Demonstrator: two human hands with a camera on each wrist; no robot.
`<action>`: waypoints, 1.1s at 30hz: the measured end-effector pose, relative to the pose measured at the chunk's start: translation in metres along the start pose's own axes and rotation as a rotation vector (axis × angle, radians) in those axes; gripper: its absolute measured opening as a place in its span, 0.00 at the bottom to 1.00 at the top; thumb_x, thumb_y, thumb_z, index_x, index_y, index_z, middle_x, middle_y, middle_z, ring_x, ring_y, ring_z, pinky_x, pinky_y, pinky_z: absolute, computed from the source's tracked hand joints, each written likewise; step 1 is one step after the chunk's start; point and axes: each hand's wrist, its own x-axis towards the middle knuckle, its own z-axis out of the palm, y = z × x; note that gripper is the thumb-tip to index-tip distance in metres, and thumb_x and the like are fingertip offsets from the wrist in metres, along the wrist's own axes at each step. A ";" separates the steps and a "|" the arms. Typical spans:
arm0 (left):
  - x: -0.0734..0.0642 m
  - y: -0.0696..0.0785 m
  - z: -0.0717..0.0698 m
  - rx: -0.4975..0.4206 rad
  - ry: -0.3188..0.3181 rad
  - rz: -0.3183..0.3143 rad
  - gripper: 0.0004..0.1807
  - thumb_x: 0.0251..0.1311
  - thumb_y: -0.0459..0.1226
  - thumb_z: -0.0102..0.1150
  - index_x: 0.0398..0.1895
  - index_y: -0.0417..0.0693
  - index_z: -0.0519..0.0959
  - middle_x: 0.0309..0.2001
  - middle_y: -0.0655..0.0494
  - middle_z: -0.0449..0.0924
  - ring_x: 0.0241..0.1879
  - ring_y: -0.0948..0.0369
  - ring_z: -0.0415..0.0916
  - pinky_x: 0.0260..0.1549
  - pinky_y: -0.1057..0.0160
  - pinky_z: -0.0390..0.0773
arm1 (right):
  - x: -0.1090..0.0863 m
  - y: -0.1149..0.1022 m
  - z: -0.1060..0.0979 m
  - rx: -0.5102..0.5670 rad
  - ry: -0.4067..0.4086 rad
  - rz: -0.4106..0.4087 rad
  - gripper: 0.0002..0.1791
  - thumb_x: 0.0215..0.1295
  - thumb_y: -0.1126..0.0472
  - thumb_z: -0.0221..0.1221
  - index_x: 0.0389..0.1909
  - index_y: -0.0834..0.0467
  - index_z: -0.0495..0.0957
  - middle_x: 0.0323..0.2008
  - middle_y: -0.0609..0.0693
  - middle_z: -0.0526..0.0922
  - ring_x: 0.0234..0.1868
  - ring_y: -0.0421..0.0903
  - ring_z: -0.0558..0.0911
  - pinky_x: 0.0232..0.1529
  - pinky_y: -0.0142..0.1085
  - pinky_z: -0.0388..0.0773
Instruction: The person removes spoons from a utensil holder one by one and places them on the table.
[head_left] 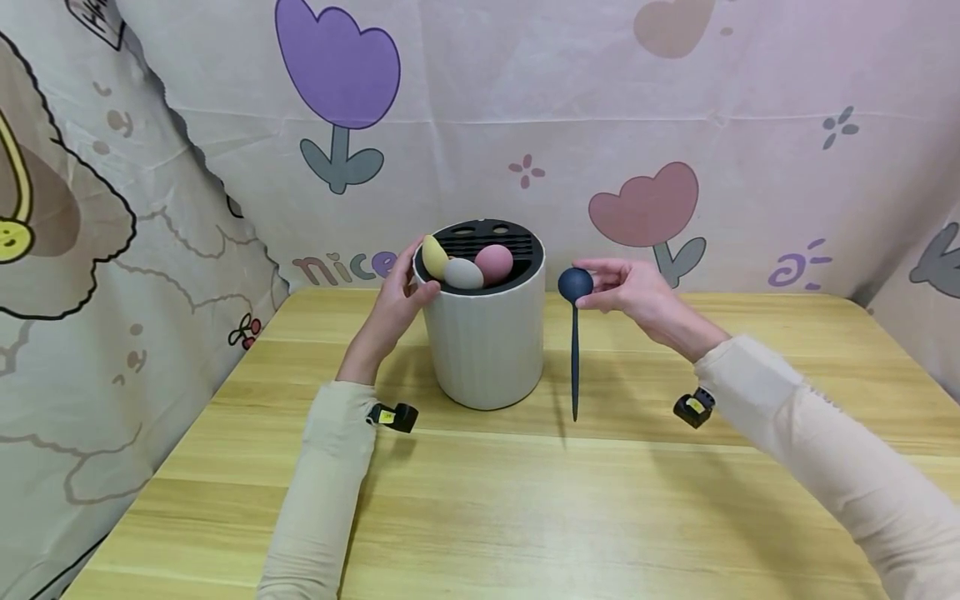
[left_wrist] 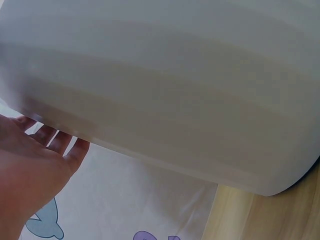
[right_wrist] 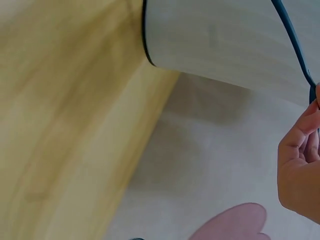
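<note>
A flower-printed cloth [head_left: 480, 142] is seen behind a wooden worktop [head_left: 525, 508]. In the frame's centre, a white container [head_left: 487, 350] is topped by a black slotted insert [head_left: 482, 227], its front occupied by rounded yellow [head_left: 434, 257], grey [head_left: 463, 273] and pink [head_left: 494, 264] pieces. The worktop's rear edge is partly hidden by the container. Right of centre, across a narrow gap, a dark blue utensil [head_left: 574, 285] is held round head uppermost, pinched by the right hand's [head_left: 633, 292] fingers. The container's upper left rim is gripped by the left hand [head_left: 390, 312], thumb in front.
</note>
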 end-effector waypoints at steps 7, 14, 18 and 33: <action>0.000 -0.001 0.001 0.003 0.001 0.010 0.72 0.33 0.78 0.58 0.76 0.43 0.48 0.74 0.44 0.49 0.73 0.53 0.44 0.69 0.47 0.45 | 0.000 0.018 0.004 -0.001 -0.013 0.059 0.32 0.56 0.72 0.66 0.64 0.68 0.69 0.30 0.42 0.83 0.33 0.36 0.81 0.34 0.31 0.74; 0.000 0.000 0.000 0.014 0.004 0.011 0.72 0.34 0.78 0.58 0.76 0.43 0.48 0.73 0.44 0.50 0.73 0.52 0.47 0.69 0.46 0.47 | 0.000 0.035 0.012 0.019 -0.040 0.095 0.34 0.55 0.73 0.65 0.64 0.70 0.67 0.30 0.43 0.84 0.32 0.36 0.81 0.33 0.31 0.74; 0.000 0.001 -0.001 0.022 0.003 0.007 0.71 0.34 0.78 0.57 0.76 0.44 0.48 0.73 0.45 0.50 0.73 0.53 0.47 0.69 0.46 0.47 | -0.001 0.043 0.015 0.025 -0.050 0.119 0.34 0.54 0.74 0.65 0.64 0.71 0.67 0.31 0.45 0.84 0.33 0.37 0.81 0.35 0.31 0.76; 0.000 -0.001 0.000 0.029 -0.004 0.000 0.70 0.35 0.78 0.57 0.76 0.45 0.47 0.74 0.46 0.49 0.73 0.53 0.46 0.69 0.46 0.47 | 0.002 0.069 0.020 -0.012 -0.055 0.140 0.31 0.54 0.74 0.65 0.60 0.73 0.68 0.32 0.47 0.82 0.33 0.38 0.81 0.36 0.32 0.78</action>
